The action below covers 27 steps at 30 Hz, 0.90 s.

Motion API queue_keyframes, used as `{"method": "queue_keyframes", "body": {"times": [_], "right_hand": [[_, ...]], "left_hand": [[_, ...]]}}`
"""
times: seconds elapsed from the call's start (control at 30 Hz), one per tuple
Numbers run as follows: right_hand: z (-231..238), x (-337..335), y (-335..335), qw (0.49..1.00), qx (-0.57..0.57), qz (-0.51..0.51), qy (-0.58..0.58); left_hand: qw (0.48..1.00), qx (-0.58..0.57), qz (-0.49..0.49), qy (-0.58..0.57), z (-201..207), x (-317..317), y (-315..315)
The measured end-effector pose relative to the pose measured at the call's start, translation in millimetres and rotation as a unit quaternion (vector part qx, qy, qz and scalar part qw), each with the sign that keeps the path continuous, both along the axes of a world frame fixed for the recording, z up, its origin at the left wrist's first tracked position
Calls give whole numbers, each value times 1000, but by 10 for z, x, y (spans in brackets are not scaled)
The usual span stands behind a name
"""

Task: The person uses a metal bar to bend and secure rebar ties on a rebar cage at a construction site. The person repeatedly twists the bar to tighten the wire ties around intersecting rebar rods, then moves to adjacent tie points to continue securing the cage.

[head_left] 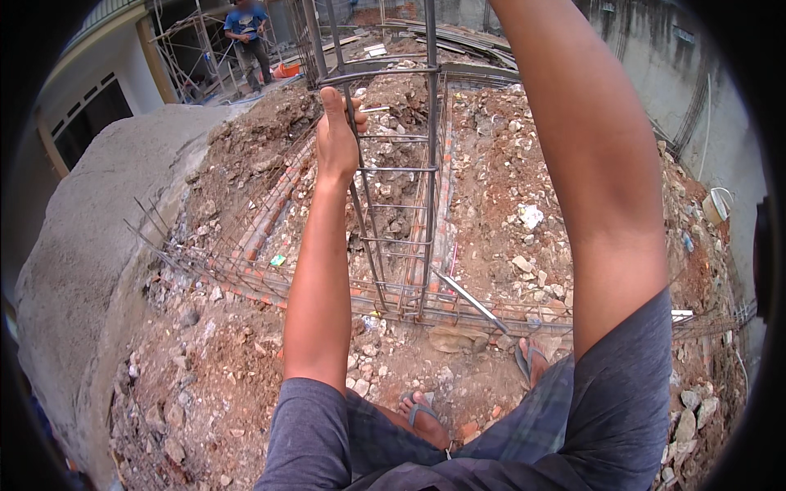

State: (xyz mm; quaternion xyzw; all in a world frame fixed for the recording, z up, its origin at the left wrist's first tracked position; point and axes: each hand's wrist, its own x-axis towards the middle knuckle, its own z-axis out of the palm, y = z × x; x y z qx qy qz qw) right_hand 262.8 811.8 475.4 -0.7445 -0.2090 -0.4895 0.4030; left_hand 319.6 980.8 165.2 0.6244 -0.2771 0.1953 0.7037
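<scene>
A tall rebar column cage (431, 106) stands upright before me, its long bars tied together by thin cross stirrups. My left hand (337, 143) is closed around one of its near left bars, thumb pointing up and fingertips showing behind the bar. My right arm (602, 139) reaches up past the top edge, so the right hand is out of sight. At its foot, the cage meets horizontal rebar (524, 315) laid along a brick-lined footing. A pale, straight bar (471, 299) leans or lies slantwise beside the foot of the cage.
Broken stone and soil (508, 188) cover the uneven ground. A large grey mound (106, 196) rises on the left; loose rebar ends (151, 217) stick out near it. Far left, a person in a blue shirt (247, 29) stands by scaffolding (201, 41). A white bucket (716, 206) sits near the right wall.
</scene>
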Motion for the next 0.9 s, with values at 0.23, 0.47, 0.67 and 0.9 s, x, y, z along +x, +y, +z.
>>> {"method": "queue_keyframes", "body": {"times": [0.23, 0.47, 0.67, 0.9], "right_hand": [[19, 28, 22, 1000, -10, 18, -4], [21, 37, 35, 1000, -10, 19, -23], [-22, 17, 15, 1000, -17, 0, -19], [-92, -105, 116, 998, -34, -8, -60]], "left_hand": [[1000, 17, 3, -21, 1, -65, 13], [998, 52, 31, -19, -14, 23, 10], [994, 77, 68, -25, -4, -50, 42], [990, 97, 102, -26, 21, -72, 11]]}}
